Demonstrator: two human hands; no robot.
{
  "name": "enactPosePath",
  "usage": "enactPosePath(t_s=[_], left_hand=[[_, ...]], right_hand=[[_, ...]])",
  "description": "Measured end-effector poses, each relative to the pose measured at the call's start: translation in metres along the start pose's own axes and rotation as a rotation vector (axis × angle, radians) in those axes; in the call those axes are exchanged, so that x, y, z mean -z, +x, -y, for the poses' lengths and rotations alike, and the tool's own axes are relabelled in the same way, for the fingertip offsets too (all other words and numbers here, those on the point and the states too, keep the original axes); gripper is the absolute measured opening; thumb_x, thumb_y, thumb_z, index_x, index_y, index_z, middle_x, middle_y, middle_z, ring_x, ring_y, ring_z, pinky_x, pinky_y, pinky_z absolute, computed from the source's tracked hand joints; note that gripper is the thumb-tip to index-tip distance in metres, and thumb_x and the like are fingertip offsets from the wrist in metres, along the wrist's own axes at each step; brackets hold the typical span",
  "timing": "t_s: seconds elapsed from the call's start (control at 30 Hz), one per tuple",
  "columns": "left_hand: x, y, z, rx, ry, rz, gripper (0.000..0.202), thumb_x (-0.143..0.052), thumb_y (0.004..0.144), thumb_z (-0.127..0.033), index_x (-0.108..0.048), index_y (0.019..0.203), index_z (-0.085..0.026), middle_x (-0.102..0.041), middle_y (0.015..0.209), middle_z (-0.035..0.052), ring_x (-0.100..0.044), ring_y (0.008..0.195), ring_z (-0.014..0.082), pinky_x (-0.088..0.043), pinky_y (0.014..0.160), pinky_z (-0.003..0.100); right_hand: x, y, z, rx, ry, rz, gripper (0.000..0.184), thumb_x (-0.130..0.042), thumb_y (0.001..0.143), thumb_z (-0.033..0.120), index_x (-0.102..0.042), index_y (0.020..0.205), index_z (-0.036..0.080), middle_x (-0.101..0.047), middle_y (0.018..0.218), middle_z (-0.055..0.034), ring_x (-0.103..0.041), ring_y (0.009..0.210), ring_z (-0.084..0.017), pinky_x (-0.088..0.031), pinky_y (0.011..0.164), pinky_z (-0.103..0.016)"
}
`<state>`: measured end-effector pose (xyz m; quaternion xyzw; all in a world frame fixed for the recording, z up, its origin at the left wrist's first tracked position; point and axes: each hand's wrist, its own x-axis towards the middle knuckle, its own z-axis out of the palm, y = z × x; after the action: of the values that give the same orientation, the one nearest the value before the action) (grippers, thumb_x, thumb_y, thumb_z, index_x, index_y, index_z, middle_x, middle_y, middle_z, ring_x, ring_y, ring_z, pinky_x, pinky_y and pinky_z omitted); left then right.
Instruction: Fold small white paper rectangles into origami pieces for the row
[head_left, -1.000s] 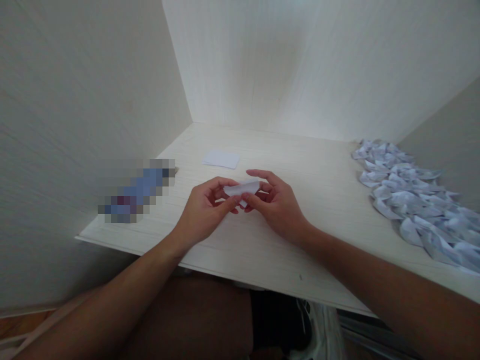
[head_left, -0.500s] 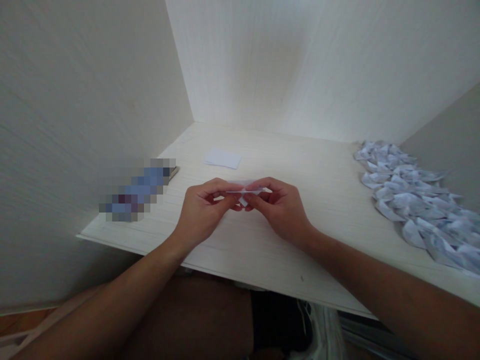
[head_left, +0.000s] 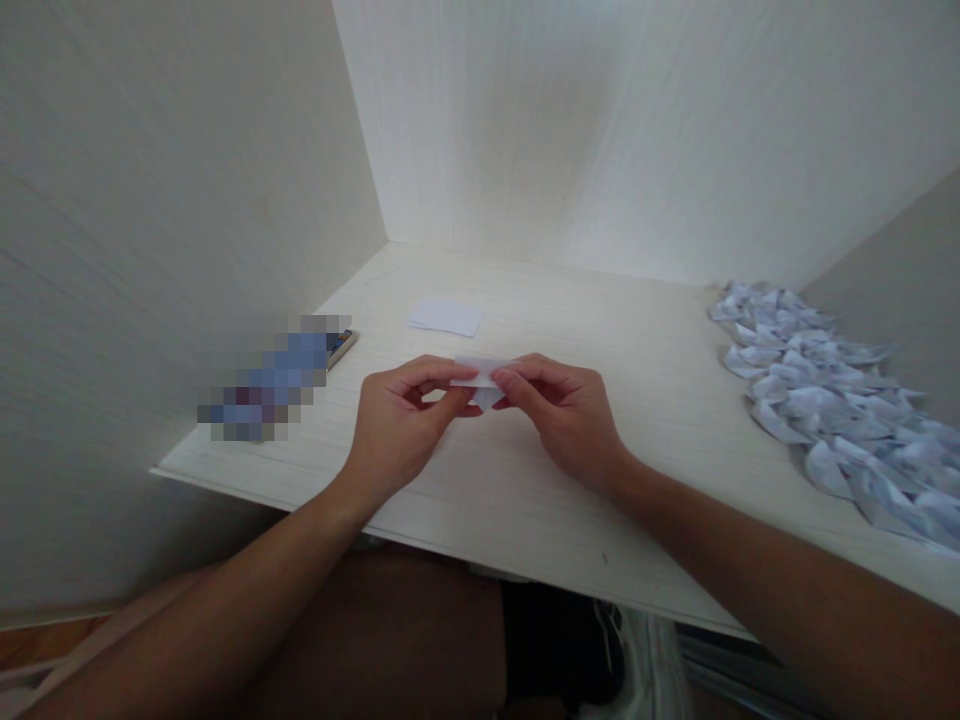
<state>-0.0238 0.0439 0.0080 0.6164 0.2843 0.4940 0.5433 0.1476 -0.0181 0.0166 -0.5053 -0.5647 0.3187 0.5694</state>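
A small piece of folded white paper [head_left: 486, 372] is held above the table between my two hands, with a pointed part showing below its straight upper band. My left hand [head_left: 409, 410] pinches its left side between thumb and fingers. On the right side, my right hand [head_left: 566, 405] grips it the same way, the thumb lying on the front of the band. Fingertips behind the paper are partly hidden.
White sheets of paper [head_left: 446, 317] lie flat behind my hands. Many folded white paper pieces [head_left: 840, 400] are piled along the right side. At left lies a pixelated object [head_left: 277, 380], perhaps a phone. Pale panels enclose the white table [head_left: 480, 500].
The paper's upper band has turned to face me more, showing a wider white strip. My right thumb has moved up onto the band; both hands stay in place.
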Motion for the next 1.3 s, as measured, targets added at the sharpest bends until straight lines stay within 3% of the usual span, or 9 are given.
enactPosePath(t_s=[0.17,0.3,0.4,0.53,0.7,0.83,1.13,1.3], left_hand=[[0.001,0.0,-0.002,0.027,0.067,0.042,0.021,-0.087,0.072,-0.014,-0.082,0.092,-0.017,-0.08,0.085,0.0023,-0.077,0.079,0.0168,-0.067,0.069,0.025],[-0.001,0.0,-0.001,0.043,-0.005,0.066,0.015,-0.087,0.077,-0.022,-0.075,0.083,-0.016,-0.074,0.076,-0.0005,-0.073,0.07,0.0125,-0.066,0.067,0.024],[-0.004,0.001,0.0,0.058,-0.094,0.028,0.026,-0.089,0.074,-0.022,-0.066,0.083,-0.017,-0.068,0.071,-0.0044,-0.068,0.066,0.0106,-0.068,0.067,0.027],[-0.004,0.002,0.002,0.107,-0.141,0.044,0.04,-0.09,0.073,-0.023,-0.063,0.103,-0.019,-0.063,0.066,-0.0082,-0.066,0.064,0.0106,-0.069,0.07,0.031],[-0.001,0.002,0.004,0.119,-0.083,0.048,0.051,-0.092,0.072,-0.028,-0.064,0.114,-0.019,-0.068,0.069,-0.0056,-0.07,0.066,0.0133,-0.069,0.071,0.032],[0.001,0.002,0.004,0.092,-0.022,0.023,0.053,-0.094,0.069,-0.028,-0.066,0.113,-0.018,-0.063,0.064,-0.0078,-0.07,0.063,0.0133,-0.068,0.071,0.031],[0.004,0.004,0.008,0.15,-0.068,0.096,0.042,-0.091,0.073,-0.031,-0.069,0.107,-0.018,-0.059,0.062,-0.0079,-0.066,0.06,0.0114,-0.07,0.072,0.034],[0.006,0.007,0.01,0.202,-0.093,0.081,0.043,-0.092,0.07,-0.03,-0.07,0.104,-0.018,-0.054,0.061,-0.0099,-0.058,0.054,0.0081,-0.07,0.069,0.035]], right_hand=[[-0.003,0.0,-0.005,-0.057,0.066,-0.064,0.016,-0.082,0.082,0.027,-0.074,0.095,0.021,-0.076,0.081,-0.0004,-0.071,0.072,-0.015,-0.062,0.072,-0.033],[-0.006,-0.001,-0.006,-0.069,0.126,-0.089,0.038,-0.081,0.08,0.02,-0.066,0.114,0.023,-0.074,0.082,0.002,-0.07,0.072,-0.015,-0.06,0.069,-0.031],[-0.007,-0.001,-0.006,-0.076,0.136,-0.085,0.051,-0.082,0.078,0.018,-0.06,0.124,0.024,-0.072,0.081,0.0033,-0.069,0.071,-0.015,-0.058,0.067,-0.03],[-0.007,-0.001,-0.006,-0.067,0.131,-0.064,0.048,-0.084,0.079,0.022,-0.06,0.121,0.023,-0.072,0.084,0.0019,-0.07,0.075,-0.016,-0.059,0.069,-0.032],[-0.006,-0.001,-0.006,-0.042,0.078,-0.048,0.036,-0.084,0.08,0.03,-0.066,0.11,0.02,-0.075,0.088,-0.0022,-0.071,0.078,-0.017,-0.058,0.069,-0.032],[-0.004,0.0,-0.007,-0.06,-0.081,-0.054,0.025,-0.081,0.083,0.033,-0.072,0.102,0.019,-0.076,0.084,-0.0037,-0.068,0.072,-0.017,-0.054,0.064,-0.032],[-0.002,0.002,-0.006,-0.152,-0.047,-0.025,0.027,-0.083,0.079,0.032,-0.075,0.101,0.018,-0.077,0.084,-0.0034,-0.067,0.07,-0.015,-0.053,0.063,-0.03],[0.001,0.005,-0.005,-0.16,-0.086,-0.02,0.026,-0.084,0.077,0.03,-0.077,0.098,0.017,-0.064,0.063,0.0041,-0.053,0.056,-0.01,-0.042,0.053,-0.027]])
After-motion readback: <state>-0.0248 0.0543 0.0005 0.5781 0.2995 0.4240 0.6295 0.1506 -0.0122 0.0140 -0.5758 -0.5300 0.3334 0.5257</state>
